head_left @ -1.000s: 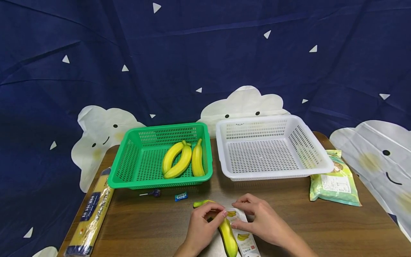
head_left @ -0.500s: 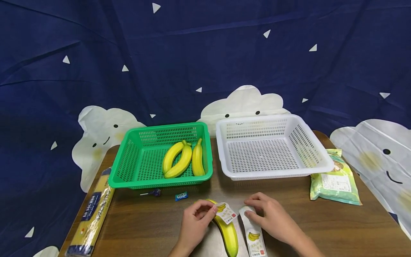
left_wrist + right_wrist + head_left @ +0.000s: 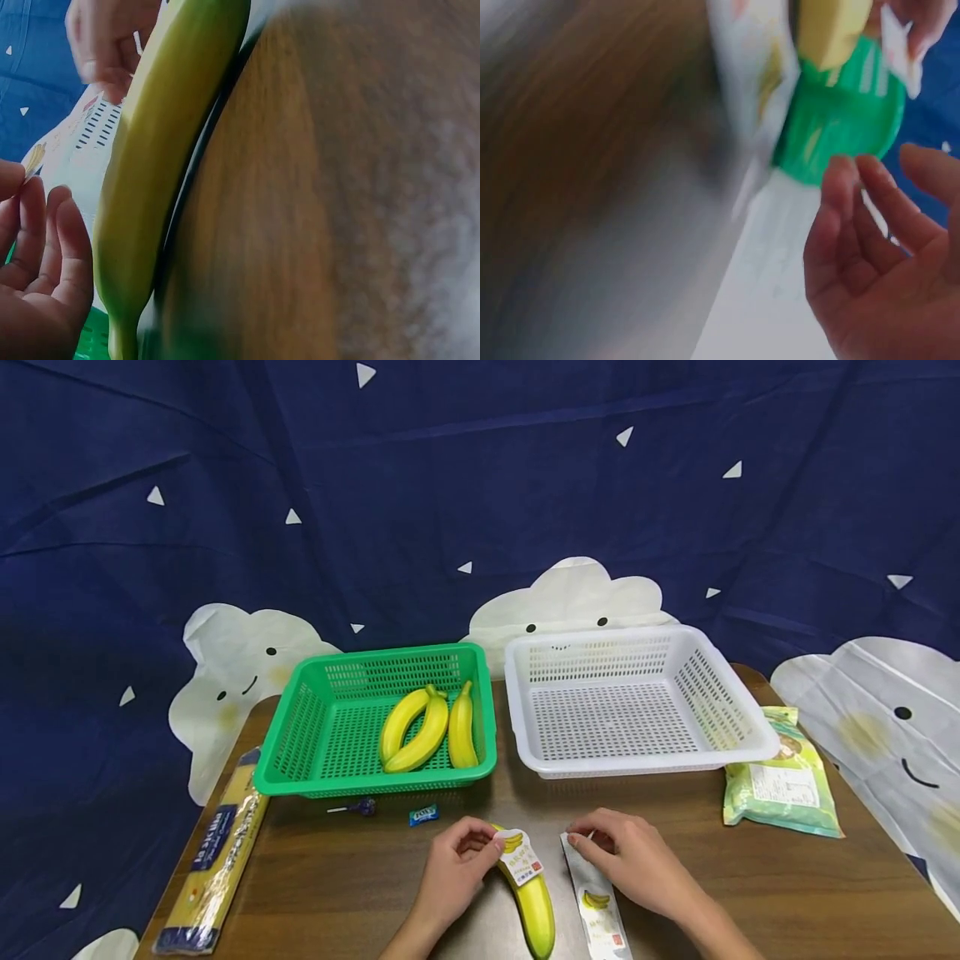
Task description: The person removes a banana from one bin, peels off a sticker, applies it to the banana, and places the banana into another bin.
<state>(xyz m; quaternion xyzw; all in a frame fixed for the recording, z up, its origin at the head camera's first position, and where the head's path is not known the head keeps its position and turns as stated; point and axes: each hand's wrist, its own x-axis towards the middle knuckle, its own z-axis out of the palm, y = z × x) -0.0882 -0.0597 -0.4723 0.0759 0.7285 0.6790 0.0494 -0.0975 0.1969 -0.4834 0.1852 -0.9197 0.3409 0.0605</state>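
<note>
A yellow banana (image 3: 536, 917) with greenish ends lies lengthwise on the table in front of the person. The left hand (image 3: 453, 872) pinches a white banana-printed sticker (image 3: 519, 858) between thumb and forefinger, over the banana's far half. In the left wrist view, the banana (image 3: 169, 157) stretches beside that hand (image 3: 45, 255). To the right is a white strip of banana stickers (image 3: 597, 906). The right hand (image 3: 637, 864) hovers at its far end; in the right wrist view its thumb and fingers (image 3: 870, 176) stand apart. Whether it touches the strip is unclear.
Several bananas (image 3: 420, 731) lie in a green basket (image 3: 300, 792) at the back; a white basket (image 3: 645, 767) stands beside it. A lollipop (image 3: 363, 807) and a small blue packet (image 3: 423, 815) lie in front. Spaghetti (image 3: 213, 860) is at left, a green bag (image 3: 783, 785) at right.
The left hand has drawn the sticker leftward off the strip and brought it over the banana. The strip has separated from the banana's side, and its near end has swung right.
</note>
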